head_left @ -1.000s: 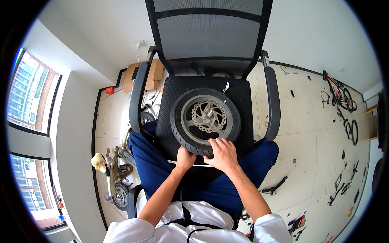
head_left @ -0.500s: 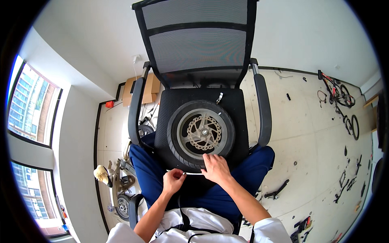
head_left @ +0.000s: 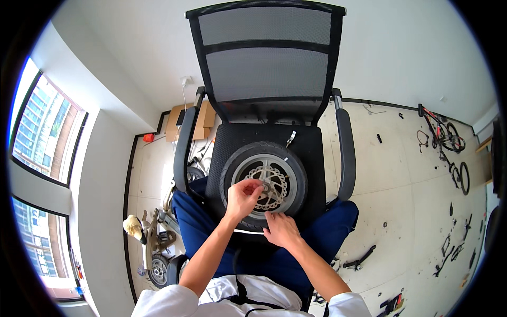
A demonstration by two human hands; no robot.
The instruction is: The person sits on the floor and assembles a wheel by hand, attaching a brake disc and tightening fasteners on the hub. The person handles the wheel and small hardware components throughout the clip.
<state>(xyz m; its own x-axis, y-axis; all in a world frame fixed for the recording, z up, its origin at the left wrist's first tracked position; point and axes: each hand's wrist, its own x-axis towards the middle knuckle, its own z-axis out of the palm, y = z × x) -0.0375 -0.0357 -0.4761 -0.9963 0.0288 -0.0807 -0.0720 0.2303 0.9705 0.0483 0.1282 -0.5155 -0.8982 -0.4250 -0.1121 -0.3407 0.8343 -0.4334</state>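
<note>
A small wheel point(head_left: 229, 161) with a black tyre, grey rim and perforated metal brake disc point(head_left: 283, 184) lies flat on the seat of a black office chair. My left hand point(head_left: 244, 199) is over the disc's left side, its thumb and fingertips pinched together close to the hub. Whatever is between them is too small to make out. Across the near edge of the tyre lies my right hand point(head_left: 282, 229), fingers on top and thumb at the side. A thin white strip point(head_left: 244, 231) shows along that near edge, left of the thumb.
On the seat behind the wheel is a small silver metal piece point(head_left: 291, 138). Chair armrests point(head_left: 346, 153) rise on both sides. A cardboard box point(head_left: 203, 124) and scooter parts point(head_left: 158, 248) are at left; bicycles point(head_left: 446, 134) and loose parts point(head_left: 361, 257) lie on the floor at right.
My left hand has left the white strip and moved up over the disc to the hub. My right hand stays at the tyre's near edge. The whole view has shifted slightly.
</note>
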